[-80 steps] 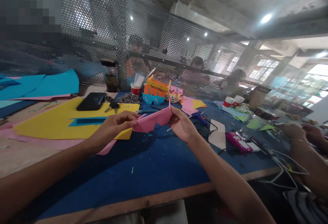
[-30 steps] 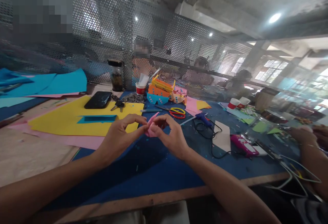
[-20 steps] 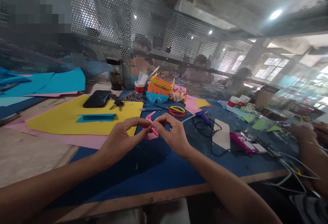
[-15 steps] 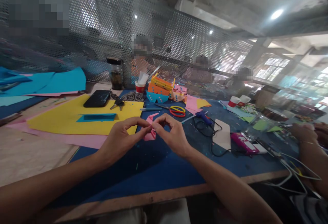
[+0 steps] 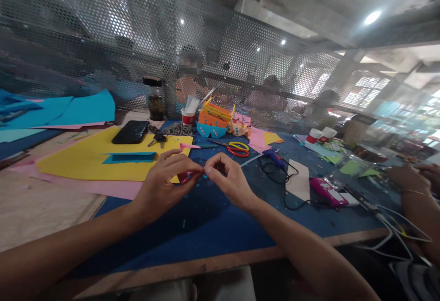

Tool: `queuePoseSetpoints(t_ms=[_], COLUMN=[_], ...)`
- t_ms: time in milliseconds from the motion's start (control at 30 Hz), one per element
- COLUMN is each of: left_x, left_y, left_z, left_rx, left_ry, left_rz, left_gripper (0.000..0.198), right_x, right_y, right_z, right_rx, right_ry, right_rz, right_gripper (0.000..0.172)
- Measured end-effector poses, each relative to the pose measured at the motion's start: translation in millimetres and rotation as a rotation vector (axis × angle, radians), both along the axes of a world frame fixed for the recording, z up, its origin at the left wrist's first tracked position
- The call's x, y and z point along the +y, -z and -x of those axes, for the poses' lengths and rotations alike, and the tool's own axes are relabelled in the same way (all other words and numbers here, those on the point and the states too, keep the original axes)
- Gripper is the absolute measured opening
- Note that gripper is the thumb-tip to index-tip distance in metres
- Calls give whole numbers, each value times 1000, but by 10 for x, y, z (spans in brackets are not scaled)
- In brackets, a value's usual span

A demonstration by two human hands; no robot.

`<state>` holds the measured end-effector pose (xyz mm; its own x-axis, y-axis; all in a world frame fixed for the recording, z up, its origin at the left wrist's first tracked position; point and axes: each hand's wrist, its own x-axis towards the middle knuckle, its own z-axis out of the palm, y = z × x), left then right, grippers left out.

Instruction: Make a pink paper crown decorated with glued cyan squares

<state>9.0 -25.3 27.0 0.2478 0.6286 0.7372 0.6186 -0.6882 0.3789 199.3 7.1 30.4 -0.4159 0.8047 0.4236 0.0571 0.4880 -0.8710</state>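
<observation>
My left hand [image 5: 164, 182] and my right hand [image 5: 228, 181] meet over the blue mat [image 5: 213, 220], both pinching a small folded pink paper piece [image 5: 185, 175]. Most of the paper is hidden between my fingers; a thin pink tip [image 5: 187, 146] sticks up above my left hand. Fingertips of both hands touch at the fold.
A yellow sheet [image 5: 82, 161] with a blue strip [image 5: 128, 157], a black phone [image 5: 130, 131] and keys [image 5: 156, 138] lie at left. Scissors [image 5: 237, 148], a glue gun [image 5: 273, 156], stacked paper boats [image 5: 213, 119] and cups sit behind. Another person's hands [image 5: 409, 177] work at right.
The pink paper went from spread wide between my hands to a small fold pinched at my fingertips; in the last half second both hands lowered slightly and the paper turned edge-on.
</observation>
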Motion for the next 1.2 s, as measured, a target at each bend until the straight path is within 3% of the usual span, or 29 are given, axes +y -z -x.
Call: queuePoseSetpoints(t_ms=[233,300,467,600,1200], left_x=[20,18,10,17,63], left_y=[9,3,-20,-11,23], left_z=[22,21,16,18,45], left_rx=[48,46,27,19,16], left_ry=[-9,-13,-30,-36,-55], left_rz=[-66,-83,-76,-56,-62], left_gripper=[6,6,5,5,9], right_x=[38,23,-21,-14,3], right_y=[60,63,41,46,10], right_z=[15,19,-24,-68,-92], right_rx=[13,20,-162,-271,-531], right_ry=[-33,47,247,304,276], right_rz=[48,-68,-560,-693,-815], right_gripper=[15,15,4,11,16])
